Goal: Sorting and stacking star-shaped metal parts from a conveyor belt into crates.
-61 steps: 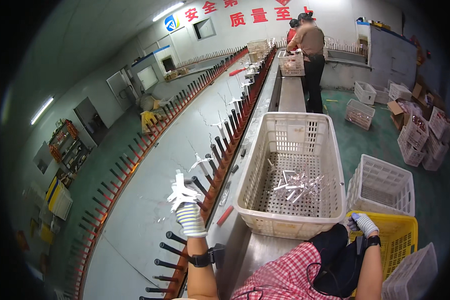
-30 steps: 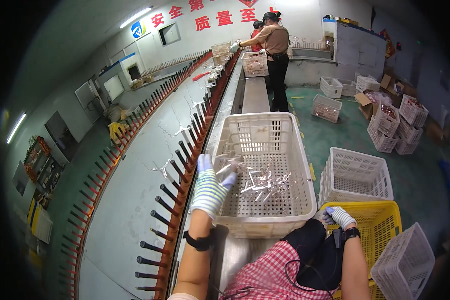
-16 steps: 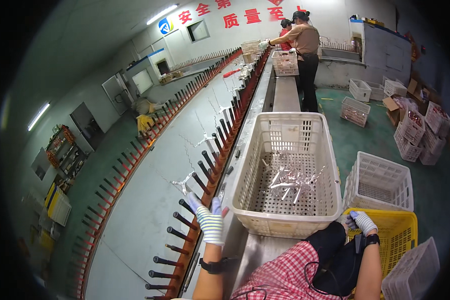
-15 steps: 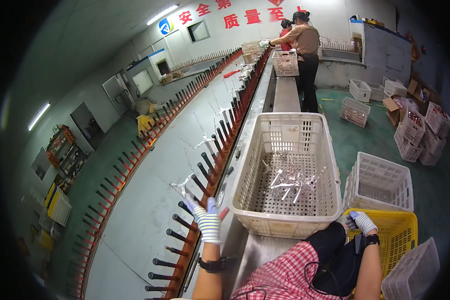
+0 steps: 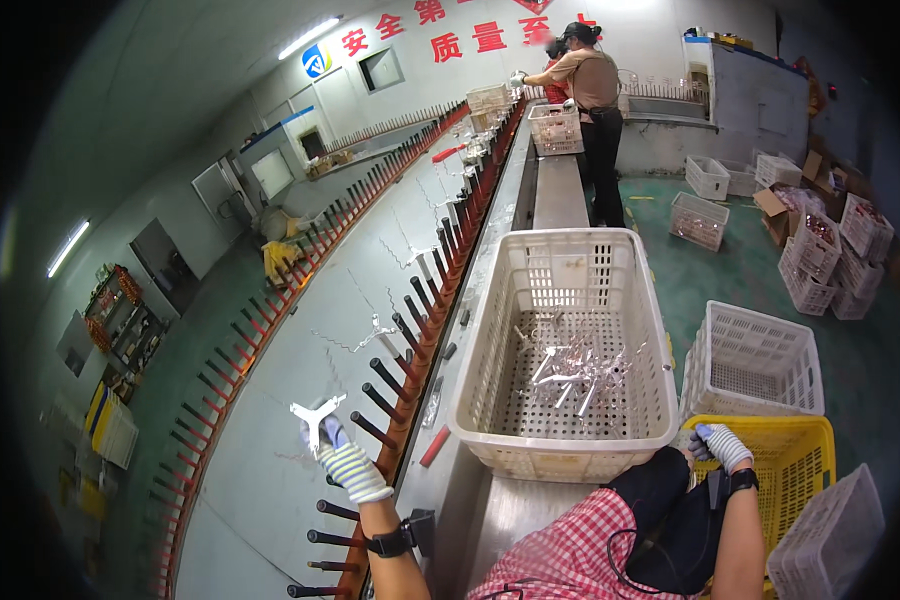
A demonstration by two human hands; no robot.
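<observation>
My left hand (image 5: 353,470), in a striped glove, is raised over the pale conveyor bed. Its fingers close round the stem of a shiny Y-shaped fitting (image 5: 317,416), whose arms point away from me. Beyond it, another Y-shaped fitting (image 5: 378,332) stands at the row of dark-tipped pegs (image 5: 380,400). Over the rim of the yellow crate (image 5: 808,432) rests my right hand (image 5: 725,446), also gloved, with its fingers curled in. What it may hold is hidden. Before me, a white crate (image 5: 470,425) contains several loose shiny pieces (image 5: 570,375).
A red stick-like piece (image 5: 434,446) lies on the conveyor's metal edge. White crates (image 5: 755,345) stand at the right, with cartons and more crates farther back. Two people (image 5: 595,90) work at the conveyor's far end. A second peg row (image 5: 220,372) curves along the left.
My left hand has moved left and slightly down, off the peg row, with the Y-shaped fitting now in it. The other fittings and pegs have shifted nearer. My right hand stays put.
</observation>
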